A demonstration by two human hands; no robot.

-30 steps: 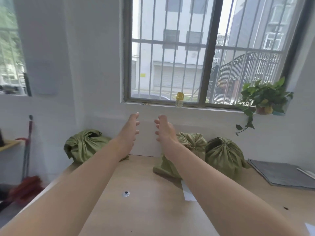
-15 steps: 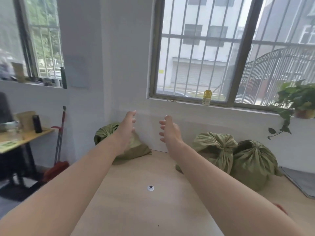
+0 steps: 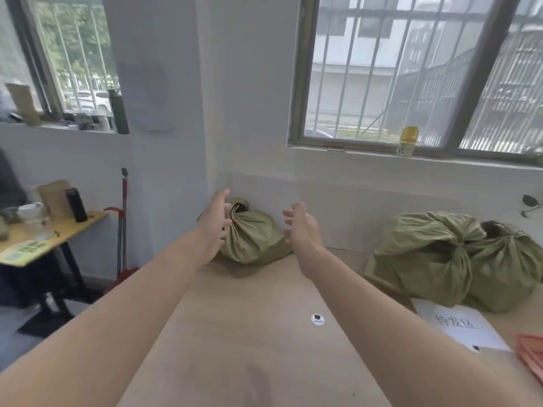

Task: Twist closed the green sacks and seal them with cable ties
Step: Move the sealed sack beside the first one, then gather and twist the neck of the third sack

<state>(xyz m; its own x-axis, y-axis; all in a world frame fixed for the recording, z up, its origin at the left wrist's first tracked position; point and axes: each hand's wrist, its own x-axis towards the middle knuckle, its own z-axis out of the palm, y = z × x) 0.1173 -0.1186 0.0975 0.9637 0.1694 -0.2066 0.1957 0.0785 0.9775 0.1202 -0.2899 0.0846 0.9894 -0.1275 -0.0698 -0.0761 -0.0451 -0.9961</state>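
A green sack (image 3: 252, 236) with a gathered neck lies at the far left corner of the wooden table (image 3: 235, 333), against the wall. My left hand (image 3: 216, 221) reaches out with relaxed fingers just left of its neck, overlapping the sack's left side. My right hand (image 3: 301, 226) is stretched out open to the right of the sack, apart from it. Two more green sacks (image 3: 423, 254) (image 3: 505, 259) with bunched tops sit side by side at the far right. Orange strips (image 3: 533, 352), perhaps cable ties, lie at the right edge.
A white paper sheet (image 3: 461, 324) with writing lies in front of the right sacks. A small round disc (image 3: 317, 319) sits mid-table. A side desk (image 3: 50, 236) with a bottle stands left, a red broom (image 3: 123, 218) beside it. A yellow bottle (image 3: 407, 141) is on the sill.
The view has swung left, and both hands have moved toward the left sack; they now flank it, with the left hand at its neck.
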